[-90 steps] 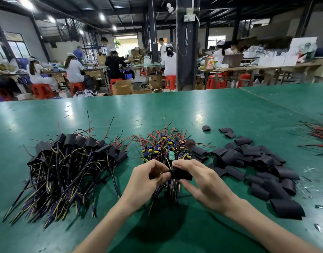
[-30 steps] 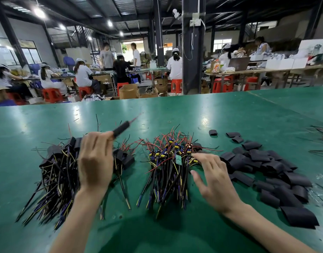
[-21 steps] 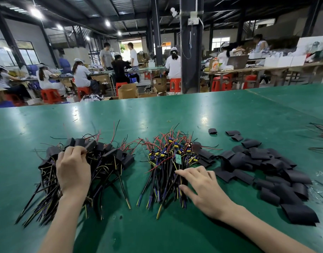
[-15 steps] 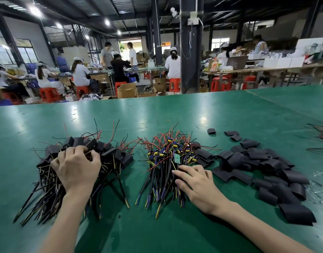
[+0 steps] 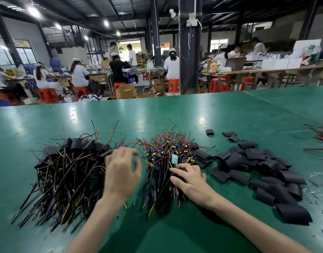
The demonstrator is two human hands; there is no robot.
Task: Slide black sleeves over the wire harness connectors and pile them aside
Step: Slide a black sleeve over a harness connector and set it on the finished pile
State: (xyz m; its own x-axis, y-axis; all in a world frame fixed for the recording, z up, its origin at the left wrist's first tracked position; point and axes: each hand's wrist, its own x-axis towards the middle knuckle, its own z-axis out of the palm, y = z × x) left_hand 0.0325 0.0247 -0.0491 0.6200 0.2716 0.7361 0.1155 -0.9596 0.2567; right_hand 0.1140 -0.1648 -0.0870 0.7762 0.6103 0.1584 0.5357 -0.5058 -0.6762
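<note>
A pile of sleeved wire harnesses point(image 5: 69, 170) lies at the left of the green table point(image 5: 175, 114), black sleeves at its far end. In the middle is a bundle of bare harnesses point(image 5: 162, 156) with red wires and blue and yellow connectors. Loose black sleeves point(image 5: 257, 167) are scattered to the right. My left hand point(image 5: 122, 172) hovers blurred between the two heaps, fingers apart and holding nothing. My right hand point(image 5: 189, 179) rests on the near right side of the bare bundle, with fingers and thumb curled onto one of its harnesses.
More red and black wires point(image 5: 321, 136) lie at the table's right edge. A large flat sleeve point(image 5: 293, 214) sits near right, with bits of clear scrap around it. Beyond the far table edge, people sit on red stools at other benches.
My left hand laid a sleeved harness on the left pile, let go and moved right toward the middle bundle. My right hand stayed on that bundle and curled its fingers.
</note>
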